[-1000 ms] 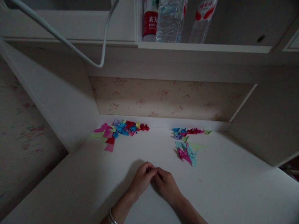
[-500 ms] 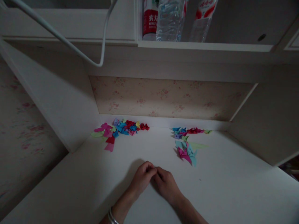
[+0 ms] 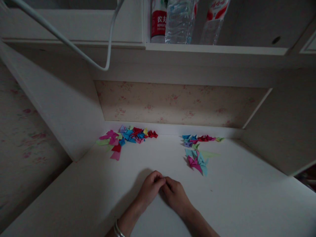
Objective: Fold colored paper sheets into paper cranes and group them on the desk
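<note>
My left hand (image 3: 151, 185) and my right hand (image 3: 176, 194) meet fingertip to fingertip low over the white desk (image 3: 86, 197). Both are closed in a pinch, and whatever they hold, if anything, is hidden by the fingers. Beyond them to the left lies a heap of folded coloured paper pieces (image 3: 130, 135) in pink, blue, red and green. To the right is a second group of folded papers (image 3: 197, 140), with a magenta folded piece (image 3: 194, 163) and a light-blue folded piece (image 3: 202, 164) at its near side.
A white cable or lamp arm (image 3: 74, 47) hangs at upper left. Overhead, a cabinet shelf (image 3: 222, 50) holds plastic bottles (image 3: 179, 23). Side panels (image 3: 56, 98) flank the desk, and floral wallpaper (image 3: 177, 102) covers the back.
</note>
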Motion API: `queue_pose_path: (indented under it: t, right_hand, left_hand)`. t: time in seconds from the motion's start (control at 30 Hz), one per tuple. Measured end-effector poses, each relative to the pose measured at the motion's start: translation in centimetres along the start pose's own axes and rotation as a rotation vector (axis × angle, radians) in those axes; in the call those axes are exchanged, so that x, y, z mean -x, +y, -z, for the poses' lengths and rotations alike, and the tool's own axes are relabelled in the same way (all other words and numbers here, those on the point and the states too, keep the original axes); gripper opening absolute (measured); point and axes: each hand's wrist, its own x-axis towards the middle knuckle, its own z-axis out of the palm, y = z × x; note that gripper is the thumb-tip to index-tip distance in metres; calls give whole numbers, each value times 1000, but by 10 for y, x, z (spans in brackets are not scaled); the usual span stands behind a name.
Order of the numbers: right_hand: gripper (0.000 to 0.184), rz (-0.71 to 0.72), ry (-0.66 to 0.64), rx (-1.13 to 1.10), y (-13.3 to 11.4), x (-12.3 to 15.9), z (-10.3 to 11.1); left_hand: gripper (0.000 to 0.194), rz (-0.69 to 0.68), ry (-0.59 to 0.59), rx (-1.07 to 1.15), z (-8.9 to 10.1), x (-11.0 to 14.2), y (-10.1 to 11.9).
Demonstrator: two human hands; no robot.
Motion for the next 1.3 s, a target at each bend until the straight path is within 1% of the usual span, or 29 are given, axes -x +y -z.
queue_pose_path:
  t: [0.37,0.8,0.9,0.97,1.07,1.13,1.17,1.2,1.23,1.3]
  right_hand:
    - [26,-1,13,14,1,0,0]
    - [26,-12,11,26,-2,1,0]
    - [25,-20,15,-41,-3,1,-1]
    - [25,-44,19,-153,-1,-1,0]
    - [27,-161,91,-393,5,-17,7]
    - [29,-212,164,-448,8,-36,15]
    - [28,-200,180,-404,8,-48,18]
    - [27,-169,161,-325,7,-61,20]
    - [26,-126,124,-223,5,-75,21]
    - [25,-15,14,55,-1,-104,17]
  left_hand:
    - [10,-16,-1,11,0,1,0]
    - [9,5,-5,27,-1,1,0]
    - [11,23,-18,40,0,2,1]
    - [14,36,-28,69,1,2,1]
    - [19,61,-16,133,4,1,1]
    - [21,76,7,186,6,-1,-1]
    - [22,82,17,208,7,-2,-2]
    - [22,88,21,225,7,-3,-3]
    - [21,95,21,232,7,-4,-4]
    - [19,110,2,219,6,-4,-4]
